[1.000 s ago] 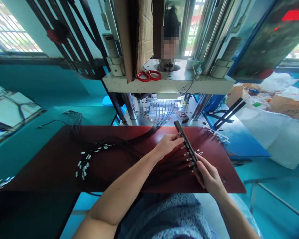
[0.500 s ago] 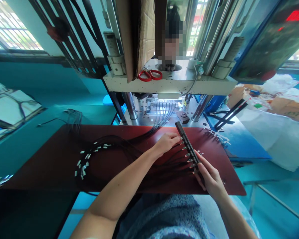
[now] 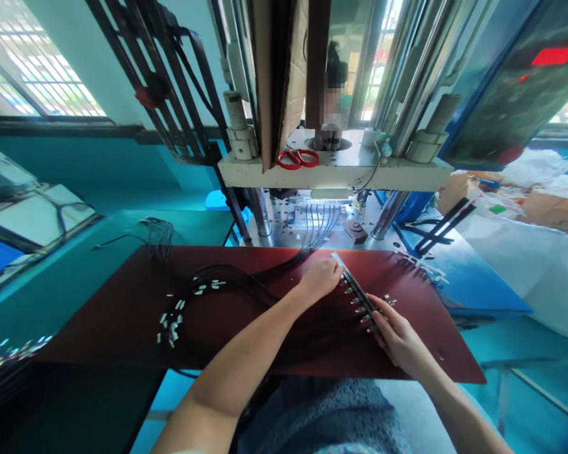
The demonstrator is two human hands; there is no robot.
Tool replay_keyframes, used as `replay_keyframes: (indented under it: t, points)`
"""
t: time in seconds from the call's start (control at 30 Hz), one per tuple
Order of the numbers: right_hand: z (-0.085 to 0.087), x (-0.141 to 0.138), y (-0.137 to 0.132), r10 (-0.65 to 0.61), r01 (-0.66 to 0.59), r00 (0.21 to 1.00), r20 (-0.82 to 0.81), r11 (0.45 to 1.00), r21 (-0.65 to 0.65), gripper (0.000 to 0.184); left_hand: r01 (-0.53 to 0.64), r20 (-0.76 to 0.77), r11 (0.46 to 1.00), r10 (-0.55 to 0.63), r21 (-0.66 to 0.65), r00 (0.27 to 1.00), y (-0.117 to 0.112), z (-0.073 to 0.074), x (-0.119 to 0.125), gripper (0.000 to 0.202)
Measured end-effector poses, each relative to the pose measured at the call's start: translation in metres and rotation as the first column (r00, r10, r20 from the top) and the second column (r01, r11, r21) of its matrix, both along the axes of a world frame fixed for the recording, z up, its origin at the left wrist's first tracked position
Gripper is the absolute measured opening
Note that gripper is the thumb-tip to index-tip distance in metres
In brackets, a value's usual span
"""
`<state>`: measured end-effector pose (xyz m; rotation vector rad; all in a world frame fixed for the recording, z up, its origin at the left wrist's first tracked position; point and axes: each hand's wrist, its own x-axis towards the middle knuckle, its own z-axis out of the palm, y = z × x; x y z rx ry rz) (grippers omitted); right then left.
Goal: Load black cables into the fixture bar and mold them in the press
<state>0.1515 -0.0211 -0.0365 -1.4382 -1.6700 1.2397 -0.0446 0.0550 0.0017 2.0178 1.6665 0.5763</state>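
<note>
My right hand (image 3: 397, 331) is closed around the lower end of a long, narrow dark bar (image 3: 356, 287), held slanted above the red-brown board. A row of small metal cable connectors (image 3: 358, 309) sticks out along the bar's left edge, their black cables trailing left. At the upper end of the bar my left hand (image 3: 320, 279) is closed, fingertips pressed against its left edge. Whatever the left fingers pinch is hidden by the hand.
The red-brown board (image 3: 123, 315) carries a loop of black cables (image 3: 180, 302) with white tips. Behind it stands a press (image 3: 336, 173) with cables in its lower fixture (image 3: 312, 214). Red-handled scissors (image 3: 298, 159) lie on the press plate. White plastic scraps (image 3: 423, 265) lie at the right.
The view has shifted, so the scene sits lower and farther right. The bar has turned slightly, its upper face now catching light. My left fingers have curled closer against its upper end.
</note>
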Motion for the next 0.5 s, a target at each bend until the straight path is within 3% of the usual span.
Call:
replay_keyframes:
  t: [0.07, 0.1, 0.17, 0.23, 0.27, 0.33, 0.4, 0.47, 0.5]
  points:
    - [0.004, -0.002, 0.0, 0.042, -0.074, 0.957, 0.286, 0.992, 0.105, 0.043, -0.056, -0.054, 0.998, 0.059, 0.042, 0.997, 0.001, 0.011, -0.009, 0.027]
    - [0.009, -0.004, -0.001, 0.05, -0.126, 0.882, 0.468, 0.983, 0.133, 0.039, -0.088, -0.078, 0.994, 0.093, 0.064, 0.993, 0.002, 0.015, -0.015, 0.026]
    - [0.02, -0.006, -0.004, 0.053, -0.225, 0.629, 0.775, 0.967, 0.117, 0.033, -0.171, -0.152, 0.977, 0.189, 0.126, 0.97, 0.008, 0.019, -0.029, 0.027]
    - [0.036, -0.007, 0.0, 0.068, -0.314, 0.388, 0.919, 0.947, 0.063, 0.026, -0.251, -0.241, 0.957, 0.281, 0.149, 0.929, 0.017, 0.015, -0.041, 0.034]
    - [0.044, -0.008, 0.007, 0.076, -0.359, 0.323, 0.943, 0.932, 0.047, 0.024, -0.282, -0.279, 0.95, 0.308, 0.132, 0.909, 0.021, 0.011, -0.045, 0.038]
    - [0.059, -0.012, 0.033, 0.067, -0.434, 0.33, 0.942, 0.897, 0.088, 0.025, -0.324, -0.324, 0.943, 0.329, 0.072, 0.887, 0.028, 0.0, -0.049, 0.046]
    - [0.072, -0.021, 0.078, 0.015, -0.431, 0.472, 0.881, 0.876, 0.215, 0.027, -0.333, -0.334, 0.941, 0.333, 0.059, 0.882, 0.032, -0.012, -0.047, 0.046]
    - [0.08, -0.037, 0.134, -0.026, -0.315, 0.682, 0.731, 0.892, 0.325, 0.021, -0.323, -0.343, 0.941, 0.339, 0.107, 0.876, 0.033, -0.021, -0.044, 0.041]
    - [0.083, -0.046, 0.163, -0.054, -0.266, 0.719, 0.693, 0.9, 0.346, 0.023, -0.313, -0.351, 0.939, 0.343, 0.141, 0.871, 0.033, -0.024, -0.042, 0.037]
